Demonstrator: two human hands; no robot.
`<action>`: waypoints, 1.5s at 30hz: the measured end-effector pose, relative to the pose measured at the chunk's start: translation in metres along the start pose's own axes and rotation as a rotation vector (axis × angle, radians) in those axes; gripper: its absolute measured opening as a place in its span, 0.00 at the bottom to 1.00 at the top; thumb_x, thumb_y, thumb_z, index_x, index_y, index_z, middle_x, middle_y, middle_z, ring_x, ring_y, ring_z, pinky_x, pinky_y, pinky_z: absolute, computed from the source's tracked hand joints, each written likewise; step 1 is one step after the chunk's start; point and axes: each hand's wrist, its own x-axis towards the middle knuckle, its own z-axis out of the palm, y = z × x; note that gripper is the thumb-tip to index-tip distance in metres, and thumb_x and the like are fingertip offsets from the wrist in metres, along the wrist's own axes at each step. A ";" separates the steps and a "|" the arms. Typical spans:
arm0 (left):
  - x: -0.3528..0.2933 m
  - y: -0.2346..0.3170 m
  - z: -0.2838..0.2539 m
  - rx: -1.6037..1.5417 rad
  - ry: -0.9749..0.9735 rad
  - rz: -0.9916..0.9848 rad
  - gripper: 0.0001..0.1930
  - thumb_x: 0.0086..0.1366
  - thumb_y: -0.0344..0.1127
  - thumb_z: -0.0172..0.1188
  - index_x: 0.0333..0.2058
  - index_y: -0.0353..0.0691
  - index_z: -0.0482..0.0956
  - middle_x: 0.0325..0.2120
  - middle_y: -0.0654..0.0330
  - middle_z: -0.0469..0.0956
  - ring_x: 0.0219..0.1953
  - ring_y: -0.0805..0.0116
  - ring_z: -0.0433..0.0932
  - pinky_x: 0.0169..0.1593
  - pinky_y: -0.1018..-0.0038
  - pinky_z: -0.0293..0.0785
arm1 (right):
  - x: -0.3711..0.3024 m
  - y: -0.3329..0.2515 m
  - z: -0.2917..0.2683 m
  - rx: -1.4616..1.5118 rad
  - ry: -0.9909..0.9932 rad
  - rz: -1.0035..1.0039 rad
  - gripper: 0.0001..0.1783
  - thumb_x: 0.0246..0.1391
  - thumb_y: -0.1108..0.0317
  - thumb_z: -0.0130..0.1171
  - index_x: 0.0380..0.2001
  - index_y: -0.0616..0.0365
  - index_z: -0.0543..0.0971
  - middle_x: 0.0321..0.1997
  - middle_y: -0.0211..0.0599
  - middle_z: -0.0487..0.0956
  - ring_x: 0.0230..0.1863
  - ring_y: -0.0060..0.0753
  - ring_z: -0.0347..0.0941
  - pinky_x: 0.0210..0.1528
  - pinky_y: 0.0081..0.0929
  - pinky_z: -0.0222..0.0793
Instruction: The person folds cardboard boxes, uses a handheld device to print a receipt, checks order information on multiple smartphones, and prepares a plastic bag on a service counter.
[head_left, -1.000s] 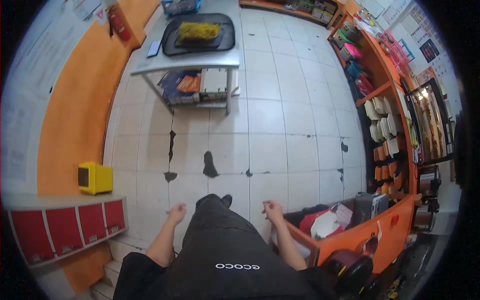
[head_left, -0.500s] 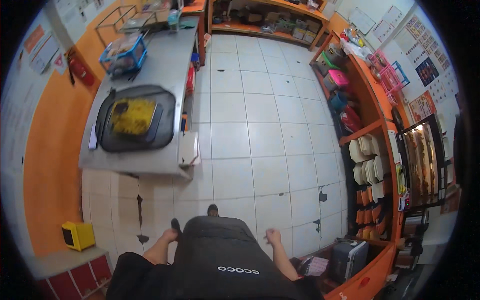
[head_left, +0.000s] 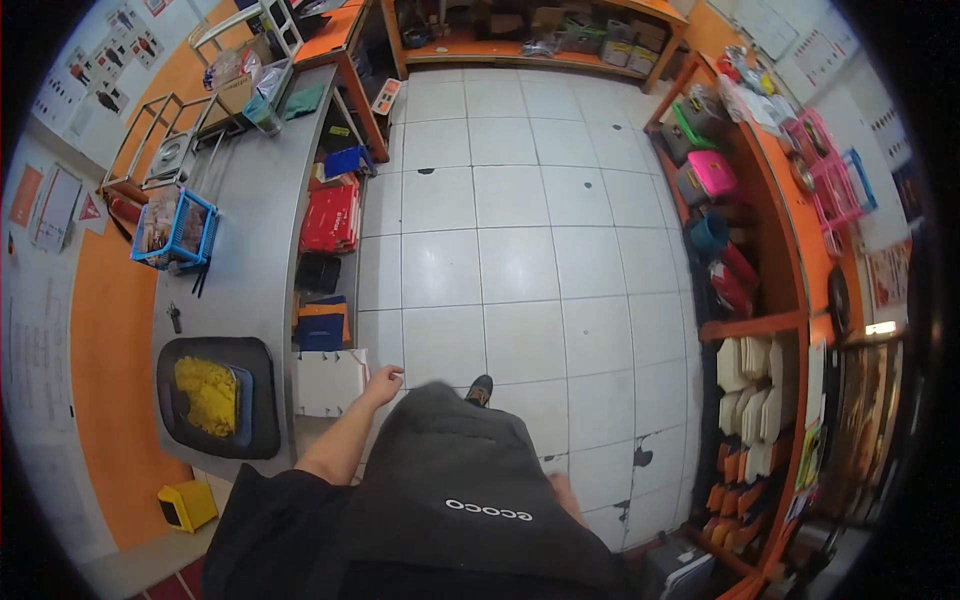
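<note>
My left hand (head_left: 385, 384) hangs beside the metal table's near right corner, close to white flat boxes (head_left: 330, 382) on the shelf under the tabletop. Its fingers are loosely bent and slightly apart, with nothing seen in them. Low at my right side, my right hand (head_left: 567, 492) is partly covered by my dark apron (head_left: 450, 460), and its fingers are not clear. On the table's near end lies a black tray (head_left: 262, 400) holding a yellow crumbly mass (head_left: 208, 395), with a grey-blue flat piece along its right side.
Farther along the metal table (head_left: 255, 230) stand a blue basket (head_left: 175, 228) and metal racks. Red folded boxes (head_left: 330, 218) fill its lower shelf. An orange shelf unit (head_left: 760, 320) with cartons and tubs lines the right. A yellow box (head_left: 188, 506) sits at lower left. White floor tiles (head_left: 520, 270) stretch ahead.
I have moved forward, so the table and tray are now nearer, at my left. My left hand has swung forward; my right hand has drawn back beside the apron.
</note>
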 end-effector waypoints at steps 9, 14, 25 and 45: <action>0.220 0.064 0.012 0.239 -0.075 -0.307 0.18 0.62 0.37 0.54 0.49 0.40 0.82 0.43 0.48 0.83 0.46 0.52 0.82 0.51 0.61 0.78 | 0.384 -0.248 -0.504 0.452 0.539 -0.366 0.12 0.63 0.64 0.54 0.40 0.62 0.81 0.24 0.36 0.80 0.18 0.27 0.73 0.21 0.26 0.71; 0.395 0.206 -0.001 0.477 -0.610 -0.124 0.17 0.65 0.34 0.49 0.46 0.40 0.84 0.47 0.47 0.81 0.50 0.50 0.80 0.54 0.60 0.77 | 0.477 -0.305 -0.604 0.669 0.395 -0.143 0.13 0.66 0.63 0.53 0.42 0.63 0.80 0.26 0.37 0.80 0.21 0.25 0.74 0.21 0.24 0.71; 0.861 0.632 -0.113 -0.177 0.141 0.075 0.14 0.63 0.33 0.59 0.48 0.42 0.81 0.32 0.55 0.81 0.34 0.66 0.80 0.41 0.71 0.77 | 0.624 -0.349 -0.686 0.269 -0.071 0.142 0.14 0.58 0.60 0.58 0.36 0.60 0.83 0.32 0.44 0.83 0.30 0.39 0.81 0.30 0.38 0.76; 1.320 0.806 -0.154 0.066 -0.084 -0.219 0.18 0.60 0.41 0.66 0.46 0.38 0.83 0.35 0.53 0.85 0.38 0.63 0.83 0.42 0.67 0.78 | 1.240 -1.102 -1.585 -0.006 0.966 -0.845 0.20 0.49 0.68 0.61 0.48 0.56 0.78 0.47 0.49 0.75 0.51 0.56 0.70 0.52 0.49 0.66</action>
